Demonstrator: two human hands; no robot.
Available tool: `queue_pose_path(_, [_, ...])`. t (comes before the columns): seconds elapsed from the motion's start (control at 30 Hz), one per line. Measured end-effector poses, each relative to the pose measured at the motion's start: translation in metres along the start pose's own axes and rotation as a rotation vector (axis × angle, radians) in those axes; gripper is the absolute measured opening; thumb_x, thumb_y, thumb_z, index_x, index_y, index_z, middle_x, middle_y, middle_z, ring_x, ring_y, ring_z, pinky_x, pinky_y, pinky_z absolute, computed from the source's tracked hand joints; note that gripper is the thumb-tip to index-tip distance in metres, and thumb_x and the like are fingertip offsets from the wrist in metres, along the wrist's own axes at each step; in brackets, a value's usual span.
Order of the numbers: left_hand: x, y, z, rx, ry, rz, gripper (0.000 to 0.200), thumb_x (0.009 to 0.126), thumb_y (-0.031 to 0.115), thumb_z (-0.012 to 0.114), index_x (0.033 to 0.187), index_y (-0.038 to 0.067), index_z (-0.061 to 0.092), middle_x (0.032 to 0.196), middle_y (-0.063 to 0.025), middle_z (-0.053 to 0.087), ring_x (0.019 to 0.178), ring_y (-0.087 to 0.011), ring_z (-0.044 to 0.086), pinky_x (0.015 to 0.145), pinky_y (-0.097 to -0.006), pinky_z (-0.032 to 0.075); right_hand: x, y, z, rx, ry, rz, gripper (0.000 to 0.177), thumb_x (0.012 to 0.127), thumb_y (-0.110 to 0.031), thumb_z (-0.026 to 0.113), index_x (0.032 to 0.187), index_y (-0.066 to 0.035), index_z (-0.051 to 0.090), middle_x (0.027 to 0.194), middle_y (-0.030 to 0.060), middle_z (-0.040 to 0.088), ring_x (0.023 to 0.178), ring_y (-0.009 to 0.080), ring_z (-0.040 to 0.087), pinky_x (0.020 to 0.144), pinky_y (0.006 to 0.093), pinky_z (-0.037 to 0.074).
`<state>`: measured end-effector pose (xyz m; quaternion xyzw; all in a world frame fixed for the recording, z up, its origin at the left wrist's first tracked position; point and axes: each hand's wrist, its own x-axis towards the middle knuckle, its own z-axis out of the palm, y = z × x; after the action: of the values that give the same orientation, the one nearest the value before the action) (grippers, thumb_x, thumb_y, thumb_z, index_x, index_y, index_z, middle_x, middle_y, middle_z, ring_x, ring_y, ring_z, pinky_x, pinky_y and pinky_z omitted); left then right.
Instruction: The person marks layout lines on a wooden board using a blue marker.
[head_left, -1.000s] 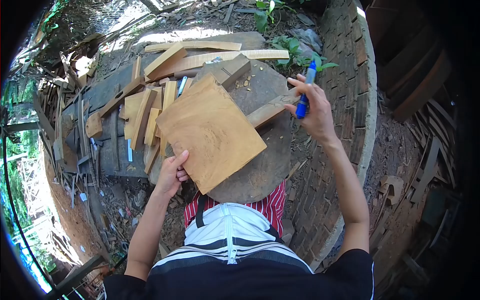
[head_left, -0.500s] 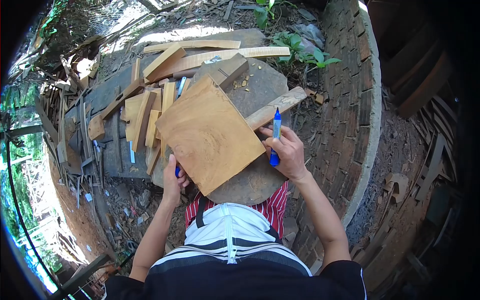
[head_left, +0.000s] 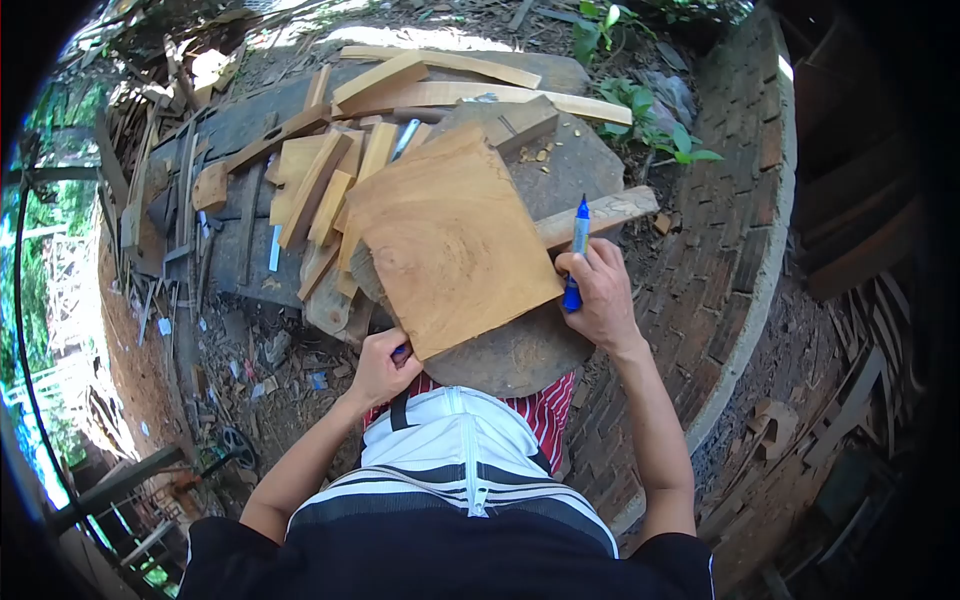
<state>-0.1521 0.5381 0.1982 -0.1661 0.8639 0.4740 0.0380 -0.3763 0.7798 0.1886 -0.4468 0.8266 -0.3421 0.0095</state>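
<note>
A square wooden board [head_left: 455,245] with curved grain lies tilted over a round stump [head_left: 510,358] in front of me. My right hand [head_left: 604,298] is closed around a blue marker [head_left: 579,250], its dark tip pointing up, beside the board's right corner. At the board's near left corner is my left hand [head_left: 388,366], with its fingers curled round a small blue object [head_left: 401,351], perhaps the marker's cap. The left fingertips are close to the board's edge; whether they grip it cannot be made out.
Wood offcuts [head_left: 312,190] lie piled left of the board. Long strips [head_left: 450,95] and a notched block [head_left: 522,122] are behind it. A pale plank [head_left: 600,215] extends to the right. A low brick wall [head_left: 735,230] curves along the right side, near green plants [head_left: 640,105].
My left hand has moved down to the board's near corner and closed more. The board has turned slightly. The view has shifted, and my right hand still holds the marker upright.
</note>
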Motion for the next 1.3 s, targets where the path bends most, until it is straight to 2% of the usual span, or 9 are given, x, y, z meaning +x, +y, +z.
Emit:
queue_pose_path(0.13, [-0.012, -0.016, 0.011, -0.062, 0.051, 0.169, 0.017, 0.086, 0.015, 0.059, 0.085, -0.002, 0.061, 0.061, -0.0064, 0.048, 0.054, -0.0103, 0.045, 0.050, -0.0297, 0.037, -0.015, -0.002, 0.001, 0.023, -0.033, 0.019, 0.031, 0.068, -0.002, 0.071, 0.093, -0.007, 0.053, 0.086, 0.0122, 0.058, 0.085, 0.0351, 0.054, 0.075, 0.0440, 0.043])
queue_pose_path(0.2, [-0.017, -0.020, 0.009, -0.595, 0.022, -0.379, 0.021, 0.094, 0.017, 0.055, 0.080, 0.001, 0.059, 0.066, -0.0012, 0.050, 0.056, -0.0066, 0.042, 0.048, -0.0259, 0.034, -0.028, -0.002, 0.006, 0.010, -0.009, -0.041, 0.032, 0.070, 0.000, 0.073, 0.093, -0.006, 0.052, 0.084, 0.0131, 0.057, 0.082, 0.0352, 0.053, 0.072, 0.0437, 0.043])
queue_pose_path(0.3, [-0.010, -0.014, 0.006, -1.054, 0.081, -0.378, 0.029, 0.099, 0.025, 0.054, 0.078, 0.006, 0.056, 0.069, 0.0042, 0.047, 0.056, -0.0036, 0.038, 0.047, -0.0219, 0.029, -0.040, 0.000, 0.012, 0.017, 0.006, 0.008, 0.028, 0.076, -0.001, 0.071, 0.094, -0.006, 0.051, 0.085, 0.0134, 0.058, 0.082, 0.0346, 0.053, 0.072, 0.0434, 0.043])
queue_pose_path(0.7, [0.003, -0.005, 0.012, -0.871, -0.043, -0.446, 0.032, 0.094, 0.030, 0.065, 0.104, -0.001, 0.064, 0.075, 0.0048, 0.051, 0.057, -0.0018, 0.040, 0.048, -0.0185, 0.029, -0.038, -0.007, 0.012, 0.167, 0.089, 0.322, 0.024, 0.077, 0.003, 0.062, 0.097, -0.006, 0.051, 0.114, 0.0143, 0.067, 0.109, 0.0385, 0.056, 0.096, 0.0459, 0.044])
queue_pose_path(0.77, [0.003, -0.014, 0.008, -0.820, -0.156, -0.374, 0.041, 0.090, 0.027, 0.071, 0.117, -0.003, 0.061, 0.087, -0.0003, 0.060, 0.067, -0.0039, 0.048, 0.056, -0.0183, 0.037, -0.027, 0.002, 0.003, -0.051, 0.443, 0.072, 0.023, 0.077, 0.004, 0.064, 0.095, -0.006, 0.053, 0.116, 0.0133, 0.067, 0.115, 0.0361, 0.054, 0.100, 0.0443, 0.042])
queue_pose_path(0.93, [0.007, 0.008, -0.007, -0.481, -0.239, -0.360, 0.051, 0.081, 0.016, 0.080, 0.123, -0.005, 0.060, 0.110, -0.0098, 0.067, 0.100, -0.0105, 0.058, 0.091, -0.0258, 0.048, 0.020, 0.023, -0.041, -0.235, 0.113, -0.003, 0.033, 0.076, -0.002, 0.069, 0.104, -0.011, 0.055, 0.124, 0.0058, 0.064, 0.130, 0.0329, 0.046, 0.108, 0.0478, 0.035])
queue_pose_path(1.03, [0.004, 0.006, -0.011, -0.197, -0.371, -0.262, 0.049, 0.078, 0.017, 0.082, 0.117, -0.005, 0.063, 0.112, -0.0070, 0.068, 0.100, -0.0090, 0.059, 0.090, -0.0270, 0.049, 0.033, 0.037, -0.041, -0.231, -0.023, -0.027, 0.037, 0.075, -0.005, 0.070, 0.108, -0.013, 0.055, 0.128, 0.0035, 0.062, 0.132, 0.0324, 0.045, 0.111, 0.0489, 0.031])
queue_pose_path(1.2, [-0.011, -0.004, 0.021, 0.057, -0.046, -0.039, 0.049, 0.069, 0.045, 0.082, 0.099, 0.007, 0.073, 0.061, -0.0085, 0.058, 0.053, -0.0195, 0.057, 0.055, -0.0304, 0.046, 0.035, 0.039, -0.039, -0.182, -0.053, -0.009, 0.035, 0.075, -0.004, 0.069, 0.105, -0.013, 0.055, 0.125, 0.0028, 0.063, 0.128, 0.0279, 0.049, 0.112, 0.0483, 0.031])
queue_pose_path(1.3, [-0.015, 0.015, 0.020, 0.060, -0.144, -0.204, 0.043, 0.069, 0.042, 0.080, 0.095, 0.008, 0.072, 0.057, -0.0061, 0.053, 0.051, -0.0203, 0.056, 0.053, -0.0335, 0.044, 0.036, 0.038, -0.038, -0.192, -0.044, -0.014, 0.034, 0.075, -0.003, 0.068, 0.104, -0.013, 0.055, 0.122, 0.0021, 0.063, 0.125, 0.0271, 0.052, 0.112, 0.0479, 0.031])
